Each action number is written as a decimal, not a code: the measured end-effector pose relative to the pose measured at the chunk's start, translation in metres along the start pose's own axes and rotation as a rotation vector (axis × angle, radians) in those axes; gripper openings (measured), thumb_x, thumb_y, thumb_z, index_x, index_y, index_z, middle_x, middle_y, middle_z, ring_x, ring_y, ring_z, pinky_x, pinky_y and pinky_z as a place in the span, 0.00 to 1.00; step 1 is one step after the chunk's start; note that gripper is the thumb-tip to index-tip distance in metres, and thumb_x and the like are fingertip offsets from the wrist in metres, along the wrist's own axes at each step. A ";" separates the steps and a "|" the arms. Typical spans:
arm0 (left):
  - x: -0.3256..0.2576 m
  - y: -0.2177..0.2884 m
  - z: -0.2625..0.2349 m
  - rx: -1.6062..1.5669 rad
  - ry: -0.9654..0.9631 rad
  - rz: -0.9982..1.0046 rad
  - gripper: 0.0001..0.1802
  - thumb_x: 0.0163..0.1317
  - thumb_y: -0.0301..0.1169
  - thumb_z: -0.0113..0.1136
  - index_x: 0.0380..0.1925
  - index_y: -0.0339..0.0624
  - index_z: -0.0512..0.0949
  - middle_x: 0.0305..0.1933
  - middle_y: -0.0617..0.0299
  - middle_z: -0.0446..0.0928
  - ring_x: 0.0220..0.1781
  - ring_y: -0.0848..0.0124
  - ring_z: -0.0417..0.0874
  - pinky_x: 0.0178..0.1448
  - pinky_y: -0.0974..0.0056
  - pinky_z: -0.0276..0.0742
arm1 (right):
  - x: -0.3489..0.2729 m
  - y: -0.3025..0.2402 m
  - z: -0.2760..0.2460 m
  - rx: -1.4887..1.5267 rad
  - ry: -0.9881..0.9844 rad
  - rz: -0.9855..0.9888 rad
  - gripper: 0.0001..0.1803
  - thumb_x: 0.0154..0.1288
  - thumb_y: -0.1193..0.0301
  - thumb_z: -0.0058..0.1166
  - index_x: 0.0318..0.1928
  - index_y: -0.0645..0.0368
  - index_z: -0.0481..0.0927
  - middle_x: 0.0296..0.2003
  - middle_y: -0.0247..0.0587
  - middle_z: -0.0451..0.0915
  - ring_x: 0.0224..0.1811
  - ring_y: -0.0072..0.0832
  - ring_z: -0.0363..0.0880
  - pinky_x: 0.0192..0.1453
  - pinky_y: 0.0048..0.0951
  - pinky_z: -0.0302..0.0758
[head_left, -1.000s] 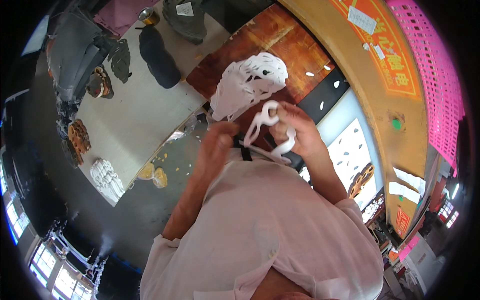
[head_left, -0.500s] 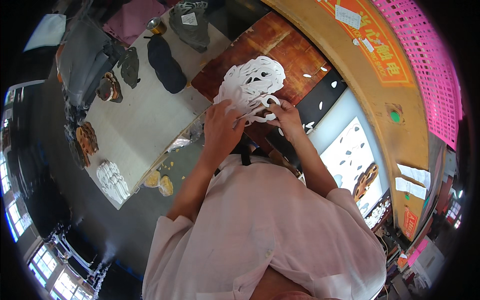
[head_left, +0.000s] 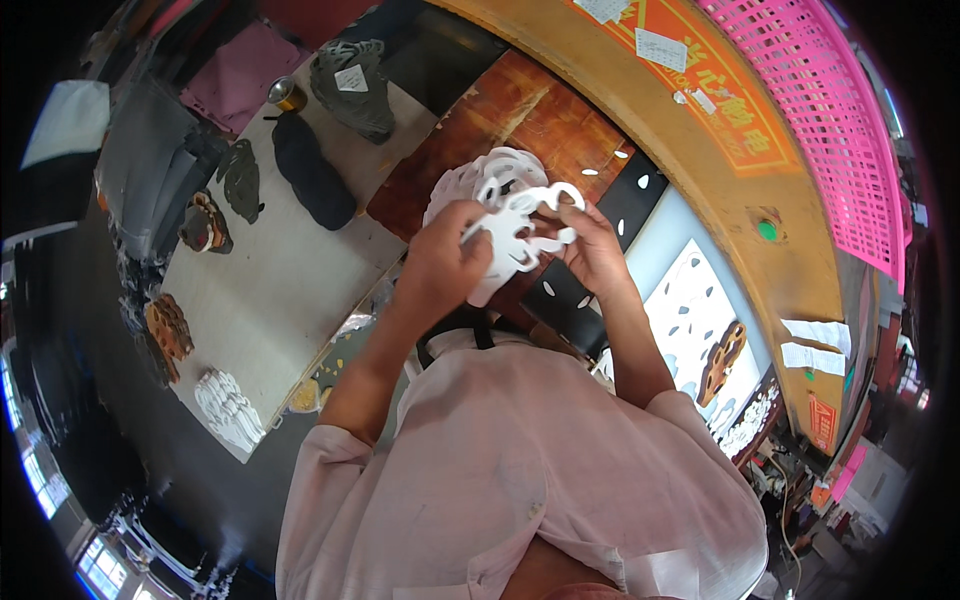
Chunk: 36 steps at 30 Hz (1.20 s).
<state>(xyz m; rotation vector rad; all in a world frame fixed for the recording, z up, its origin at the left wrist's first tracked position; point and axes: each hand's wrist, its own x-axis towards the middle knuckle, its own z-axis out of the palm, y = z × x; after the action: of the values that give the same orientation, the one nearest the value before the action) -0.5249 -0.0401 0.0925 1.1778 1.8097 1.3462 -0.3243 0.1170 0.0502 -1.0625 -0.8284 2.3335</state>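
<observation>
Both hands hold a white die-cut sheet piece (head_left: 508, 245) with many openings, lifted in front of a pile of similar white cut-out pieces (head_left: 462, 185). My left hand (head_left: 445, 258) is closed on the sheet's left side, its thumb lying over the surface. At the right edge my right hand (head_left: 597, 247) pinches a looped part between thumb and fingers. The pile lies on a reddish-brown board (head_left: 570, 120), partly hidden behind the held piece and my left hand.
To the left, a grey table (head_left: 290, 290) bears a dark cloth-like bundle (head_left: 312, 170), a metal cup (head_left: 287, 95) and stacked white pieces (head_left: 228, 408). On the right stand a lit white panel (head_left: 675, 310), a yellow-brown machine body (head_left: 740, 190) and a pink basket (head_left: 830, 120).
The white piece has come up off the pile toward me, and both hands have risen with it. The whole view has shifted slightly.
</observation>
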 end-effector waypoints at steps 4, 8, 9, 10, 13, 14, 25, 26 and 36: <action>0.010 -0.013 -0.009 0.077 -0.067 -0.308 0.17 0.68 0.27 0.60 0.56 0.39 0.76 0.47 0.42 0.85 0.47 0.42 0.88 0.51 0.51 0.83 | 0.002 -0.010 0.005 -0.478 0.202 -0.208 0.09 0.73 0.69 0.68 0.47 0.60 0.87 0.38 0.34 0.89 0.39 0.19 0.85 0.41 0.24 0.80; 0.014 -0.022 -0.008 -0.080 0.063 -0.027 0.22 0.69 0.28 0.59 0.63 0.41 0.76 0.49 0.41 0.86 0.47 0.44 0.89 0.52 0.53 0.83 | 0.005 -0.019 0.008 -0.351 0.111 -0.263 0.11 0.75 0.67 0.66 0.50 0.61 0.87 0.40 0.34 0.89 0.39 0.18 0.84 0.40 0.23 0.78; 0.017 -0.026 -0.010 -0.026 0.056 -0.089 0.23 0.69 0.29 0.60 0.63 0.41 0.76 0.50 0.42 0.85 0.47 0.45 0.89 0.53 0.53 0.83 | 0.010 -0.021 0.010 -0.349 0.096 -0.262 0.11 0.75 0.67 0.66 0.50 0.61 0.87 0.40 0.34 0.89 0.39 0.18 0.84 0.41 0.23 0.77; 0.021 -0.030 -0.012 0.032 0.023 -0.152 0.23 0.68 0.29 0.60 0.64 0.41 0.76 0.51 0.42 0.85 0.47 0.46 0.89 0.53 0.53 0.83 | 0.021 -0.023 0.013 -0.490 0.153 -0.274 0.14 0.77 0.65 0.63 0.54 0.60 0.87 0.41 0.33 0.89 0.40 0.19 0.85 0.41 0.22 0.77; 0.024 -0.045 -0.019 0.333 0.035 -0.131 0.28 0.68 0.32 0.62 0.66 0.36 0.74 0.61 0.40 0.80 0.58 0.45 0.84 0.65 0.48 0.78 | 0.045 -0.023 0.016 -1.234 0.266 -0.363 0.22 0.76 0.63 0.62 0.60 0.68 0.81 0.43 0.35 0.86 0.38 0.23 0.83 0.44 0.25 0.79; 0.021 -0.050 -0.020 0.522 0.082 -0.037 0.28 0.68 0.33 0.63 0.67 0.35 0.74 0.64 0.39 0.78 0.61 0.44 0.82 0.68 0.47 0.76 | 0.049 -0.020 0.015 -1.361 0.415 -0.475 0.25 0.75 0.62 0.64 0.61 0.72 0.80 0.41 0.35 0.84 0.37 0.23 0.82 0.42 0.24 0.79; 0.020 -0.105 0.007 0.148 -0.052 -0.639 0.51 0.53 0.65 0.70 0.62 0.30 0.77 0.64 0.30 0.75 0.63 0.40 0.82 0.66 0.46 0.79 | 0.029 0.059 0.009 -0.228 0.048 0.373 0.34 0.76 0.53 0.64 0.71 0.62 0.72 0.62 0.46 0.81 0.59 0.34 0.84 0.62 0.39 0.84; 0.021 -0.102 0.012 0.056 -0.053 -0.698 0.51 0.51 0.66 0.71 0.61 0.31 0.78 0.61 0.30 0.76 0.62 0.39 0.82 0.66 0.47 0.79 | 0.030 0.063 0.012 -0.168 0.012 0.355 0.33 0.77 0.54 0.63 0.71 0.61 0.72 0.62 0.44 0.81 0.60 0.34 0.84 0.64 0.40 0.82; -0.001 -0.067 0.058 0.078 0.214 -0.431 0.49 0.51 0.51 0.78 0.65 0.30 0.68 0.58 0.36 0.78 0.58 0.42 0.84 0.60 0.47 0.81 | 0.033 0.064 -0.019 -0.017 -0.103 0.365 0.29 0.84 0.53 0.44 0.75 0.56 0.68 0.68 0.41 0.78 0.70 0.38 0.77 0.74 0.47 0.73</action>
<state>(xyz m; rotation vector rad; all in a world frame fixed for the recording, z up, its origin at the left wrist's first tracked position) -0.4955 -0.0230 0.0110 0.6411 2.1320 1.1883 -0.3381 0.0974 -0.0198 -1.1928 -0.7425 2.7063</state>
